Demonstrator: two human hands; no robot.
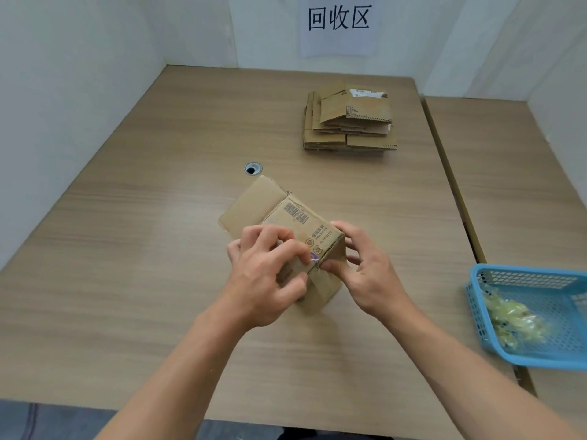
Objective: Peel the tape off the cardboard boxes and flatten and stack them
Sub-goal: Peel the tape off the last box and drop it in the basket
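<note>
The box (286,214) I am working on sits in the middle of the frame on the table (127,249), with one short end turned to me. My left hand (263,274) is curled over its near top edge. My first finger and thumb are bent tight together at the corner and pinch a shiny bit of tape (313,258) that sticks up there. I think I hold that loose end so the strip can be pulled off. The bit is tiny, so I cannot tell how much of it I have.

My right hand (368,271) is wrapped round the right end of the box, with the thumb pressed on the near side and the fingers behind. It is there so the box does not slide or tip when the tape gets pulled.

The far flap looks open and lies toward the upper left. So I guess this near end is the one left to open.

The stack of flat boxes (349,122) is in the upper right of the frame, well apart from my hands. It is out of the way there, and this box can go on top once it is squashed flat. The blue basket (473,296) at the right edge holds scrunched-up tape bits (514,319). It is near my right hand, so a sticky strip can be dropped in fast.
</note>
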